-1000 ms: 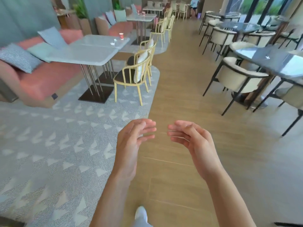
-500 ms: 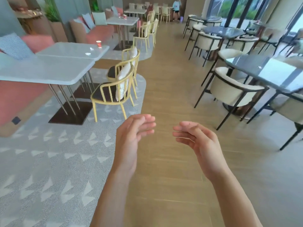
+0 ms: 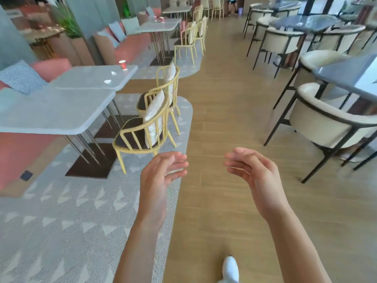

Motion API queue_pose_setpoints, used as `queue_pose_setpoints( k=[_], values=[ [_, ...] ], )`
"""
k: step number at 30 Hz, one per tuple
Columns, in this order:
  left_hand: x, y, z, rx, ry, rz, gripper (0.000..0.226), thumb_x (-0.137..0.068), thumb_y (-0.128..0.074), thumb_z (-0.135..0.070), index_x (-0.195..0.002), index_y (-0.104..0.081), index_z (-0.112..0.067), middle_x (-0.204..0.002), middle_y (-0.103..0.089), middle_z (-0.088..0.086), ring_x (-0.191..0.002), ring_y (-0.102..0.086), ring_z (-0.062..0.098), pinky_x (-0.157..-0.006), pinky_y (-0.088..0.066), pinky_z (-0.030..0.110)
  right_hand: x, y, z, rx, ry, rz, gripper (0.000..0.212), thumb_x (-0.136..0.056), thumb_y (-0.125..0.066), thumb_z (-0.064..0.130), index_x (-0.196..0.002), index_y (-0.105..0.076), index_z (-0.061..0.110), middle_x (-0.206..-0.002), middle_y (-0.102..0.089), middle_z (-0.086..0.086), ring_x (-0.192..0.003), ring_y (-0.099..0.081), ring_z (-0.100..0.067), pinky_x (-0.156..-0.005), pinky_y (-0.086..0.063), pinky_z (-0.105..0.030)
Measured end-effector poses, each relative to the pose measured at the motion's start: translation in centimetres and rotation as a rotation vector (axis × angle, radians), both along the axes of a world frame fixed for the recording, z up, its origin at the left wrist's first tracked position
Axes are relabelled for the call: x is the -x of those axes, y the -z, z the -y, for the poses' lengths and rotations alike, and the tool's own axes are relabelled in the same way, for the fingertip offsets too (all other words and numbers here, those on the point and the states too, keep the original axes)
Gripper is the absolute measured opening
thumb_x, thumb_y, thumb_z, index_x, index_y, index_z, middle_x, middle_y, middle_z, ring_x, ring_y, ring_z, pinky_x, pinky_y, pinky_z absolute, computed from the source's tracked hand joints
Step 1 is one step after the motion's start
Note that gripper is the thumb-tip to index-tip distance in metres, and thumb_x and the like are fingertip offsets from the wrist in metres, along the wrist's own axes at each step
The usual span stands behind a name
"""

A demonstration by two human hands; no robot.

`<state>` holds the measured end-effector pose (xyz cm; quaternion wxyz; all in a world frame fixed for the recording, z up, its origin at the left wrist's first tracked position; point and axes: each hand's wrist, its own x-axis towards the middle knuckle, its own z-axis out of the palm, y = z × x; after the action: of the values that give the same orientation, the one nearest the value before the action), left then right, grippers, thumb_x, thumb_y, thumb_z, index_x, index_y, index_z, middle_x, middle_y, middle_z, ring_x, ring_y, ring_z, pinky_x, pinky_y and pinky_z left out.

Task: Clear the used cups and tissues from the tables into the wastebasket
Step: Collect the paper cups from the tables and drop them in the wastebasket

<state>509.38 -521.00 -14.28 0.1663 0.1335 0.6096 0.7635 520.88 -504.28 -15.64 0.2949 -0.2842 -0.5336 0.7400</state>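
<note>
Cup (image 3: 123,64) and tissues (image 3: 107,81) sit on the far grey table (image 3: 85,80), left hand (image 3: 161,176) and right hand (image 3: 255,176) loose, empty, raised ahead, likely free for grabbing both.

The near table (image 3: 61,111) has a pale grey top. On the table behind it stands a red cup (image 3: 123,64) with a white rim, near two white tissues (image 3: 107,81). The chairs (image 3: 142,129) beside it are yellow with dark seats and white cushions. The sofa (image 3: 51,68) is coral pink. The rug (image 3: 61,211) is grey with white triangles. The floor (image 3: 224,99) is tan wood. The armchairs (image 3: 326,123) are cream with black frames.
</note>
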Motion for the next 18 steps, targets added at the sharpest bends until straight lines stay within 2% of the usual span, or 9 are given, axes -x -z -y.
queue_pose_setpoints(
  k=[4, 7, 10, 18],
  values=[
    [6.4, -1.5, -7.3, 0.017, -0.089, -0.012, 0.021, -0.094, -0.057, -0.017, -0.097, -0.070, 0.000, -0.099, -0.075, 0.017, -0.096, -0.073, 0.032, -0.091, -0.056, 0.054, 8.0, -1.2, -7.9, -0.009, -0.114, 0.000, 0.017, -0.100, -0.055, 0.008, -0.106, -0.070, 0.004, -0.099, -0.078, -0.015, -0.096, -0.072, -0.033, -0.088, -0.057, -0.040],
    [10.9, -2.4, -12.2, 0.025, -0.151, -0.028, 0.023, -0.102, -0.048, -0.006, -0.099, -0.069, 0.002, -0.098, -0.076, 0.016, -0.098, -0.072, 0.037, -0.091, -0.056, 0.054, 13.4, -2.4, -13.2, -0.038, -0.171, 0.003, 0.017, -0.100, -0.055, 0.009, -0.106, -0.070, 0.003, -0.099, -0.078, -0.014, -0.094, -0.073, -0.030, -0.090, -0.057, -0.042],
    [14.7, -2.6, -16.1, 0.032, -0.201, -0.003, 0.025, -0.102, -0.047, -0.006, -0.097, -0.070, 0.000, -0.095, -0.076, 0.015, -0.101, -0.070, 0.041, -0.089, -0.056, 0.052, 18.0, -2.4, -17.2, -0.030, -0.220, 0.018, 0.018, -0.101, -0.058, 0.013, -0.107, -0.071, 0.003, -0.100, -0.078, -0.014, -0.096, -0.073, -0.032, -0.092, -0.057, -0.045],
    [29.1, 1.0, -25.5, -0.007, -0.269, 0.083, 0.026, -0.102, -0.046, -0.007, -0.101, -0.070, 0.005, -0.093, -0.075, 0.020, -0.089, -0.072, 0.033, -0.087, -0.057, 0.051, 33.0, 0.2, -26.7, -0.057, -0.293, 0.078, 0.017, -0.101, -0.058, 0.013, -0.105, -0.071, 0.003, -0.098, -0.078, -0.011, -0.094, -0.074, -0.029, -0.090, -0.057, -0.042]
  ],
)
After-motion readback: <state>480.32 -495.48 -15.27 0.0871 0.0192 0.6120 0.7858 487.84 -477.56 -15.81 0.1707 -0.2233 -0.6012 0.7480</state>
